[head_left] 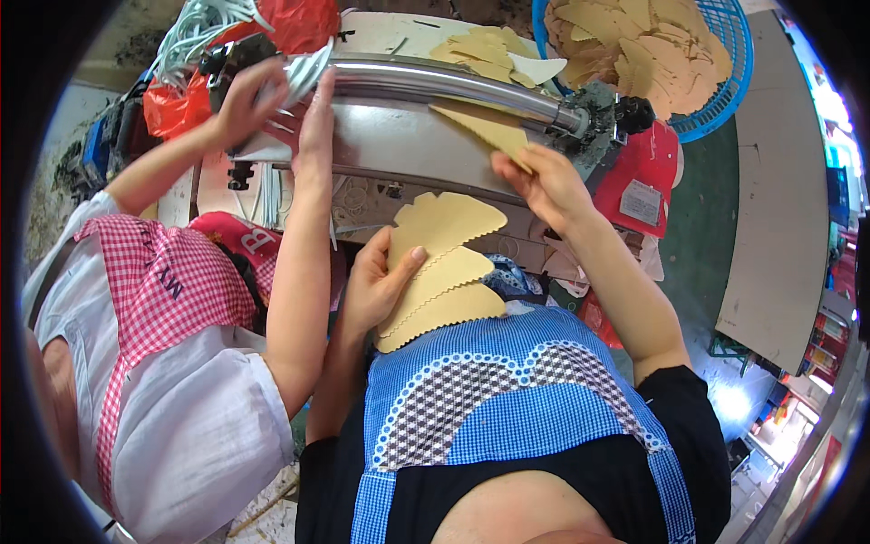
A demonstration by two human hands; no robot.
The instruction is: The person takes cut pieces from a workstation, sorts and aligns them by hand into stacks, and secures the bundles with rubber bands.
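Note:
My left hand (373,281) is closed on a fanned stack of tan zigzag-edged pieces (444,263), held above my lap with the thumb across them. My right hand (544,186) pinches one tan zigzag-edged piece (485,129) by its near end. The far end of that piece lies along the front of a shiny metal roller (435,80) on a bench machine. Below the roller is the machine's pale metal plate (390,136). Whether the piece's tip touches the roller I cannot tell.
To my left a co-worker's hands (313,122) hold white strips (308,71) at the roller's left end. More tan pieces (485,53) lie behind the roller. A blue basket (745,68) full of pieces stands at the far right. Black knobs (634,114) jut from the machine.

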